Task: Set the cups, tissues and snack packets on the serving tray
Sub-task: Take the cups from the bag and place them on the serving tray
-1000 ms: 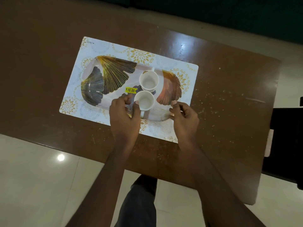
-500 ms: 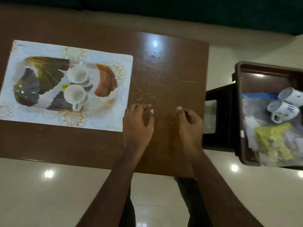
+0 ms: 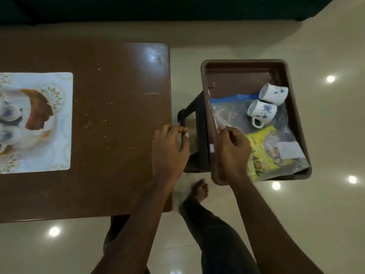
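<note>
The patterned serving tray (image 3: 37, 107) lies on a white placemat (image 3: 63, 123) at the left edge, with two white cups (image 3: 9, 123) on it, partly cut off. A brown bin (image 3: 243, 65) on the right holds two white cups with blue flowers (image 3: 261, 110), a clear zip bag (image 3: 229, 113) and a yellow snack packet (image 3: 258, 155). My right hand (image 3: 232, 153) hovers over the bin's near left rim, fingers curled and empty. My left hand (image 3: 169, 149) is at the table's right edge, fingers loosely curled, holding nothing.
The brown wooden table (image 3: 118, 115) ends just left of a dark stool (image 3: 195, 123) that carries the bin. My foot (image 3: 197, 192) and leg are on the glossy tiled floor below the bin.
The view has swung right from the serving tray to the bin. Both hands left the cup on the tray and travelled right, the right one now over the bin.
</note>
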